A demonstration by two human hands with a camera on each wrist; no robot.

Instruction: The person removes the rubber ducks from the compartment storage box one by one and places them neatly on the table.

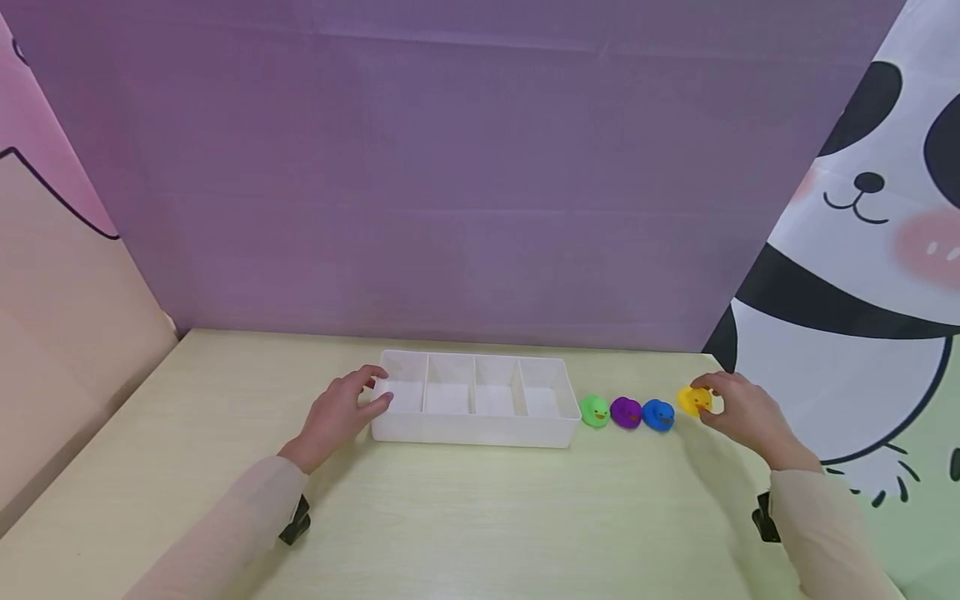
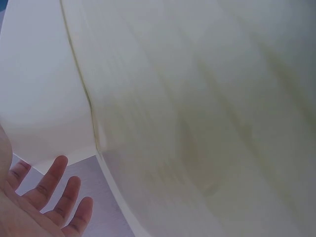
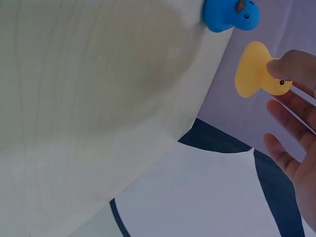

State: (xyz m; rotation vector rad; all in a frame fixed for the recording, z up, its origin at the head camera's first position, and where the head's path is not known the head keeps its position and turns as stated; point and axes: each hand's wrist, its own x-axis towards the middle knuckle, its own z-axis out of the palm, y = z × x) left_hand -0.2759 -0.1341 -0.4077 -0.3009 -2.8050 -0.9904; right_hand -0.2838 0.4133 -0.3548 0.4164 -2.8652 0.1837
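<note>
At the right of the head view my right hand pinches a yellow rubber duck between thumb and fingertips. The right wrist view shows the thumb on the side of the duck, with the other fingers loosely spread. A white box with several compartments in a row sits on the table. My left hand is at its left end, fingertips right at the rim. In the left wrist view the fingers are spread and fairly straight beside the white box wall.
Between the box and my right hand, a green duck, a purple duck and a blue duck stand in a row on the pale wooden table. A purple backdrop rises behind the table; a panda print borders it on the right.
</note>
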